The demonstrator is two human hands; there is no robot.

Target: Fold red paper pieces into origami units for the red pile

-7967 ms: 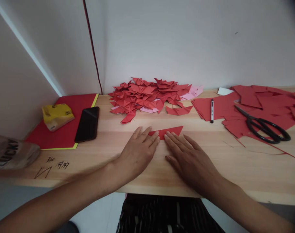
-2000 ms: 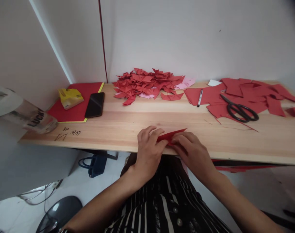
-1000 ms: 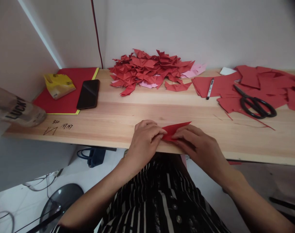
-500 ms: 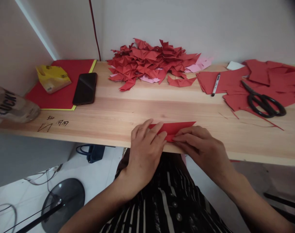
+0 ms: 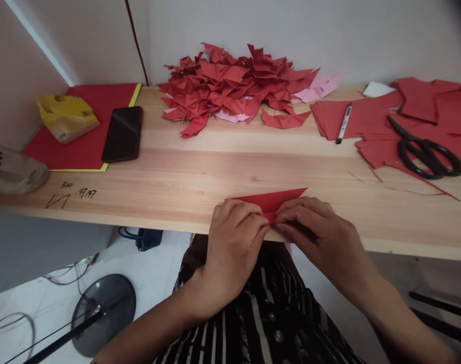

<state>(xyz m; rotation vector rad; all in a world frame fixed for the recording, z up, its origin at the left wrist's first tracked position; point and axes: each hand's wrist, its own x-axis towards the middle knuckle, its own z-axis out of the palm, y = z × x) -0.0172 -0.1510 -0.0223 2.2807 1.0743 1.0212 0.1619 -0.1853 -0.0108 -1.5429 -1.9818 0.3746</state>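
A folded piece of red paper [image 5: 276,199] lies at the front edge of the wooden table, its long straight edge facing away from me. My left hand [image 5: 236,242] covers its left part, the fingers curled and pinching the near edge. From the other side my right hand [image 5: 321,227] grips the same near edge between thumb and fingertips. Both sets of fingertips almost meet at the middle of the paper. The part of the paper under my fingers is hidden.
A heap of folded red paper shapes [image 5: 230,86] stands against the wall. Flat red sheets [image 5: 367,119], a marker pen [image 5: 344,123] and black-handled scissors [image 5: 423,151] lie at right. At left are a phone [image 5: 123,134], a yellow packet [image 5: 67,117] and a clear cup [image 5: 18,169].
My left fingers have gone from lying spread on the paper to curling at its near edge, closer to my right fingertips. The camera view has shifted slightly.
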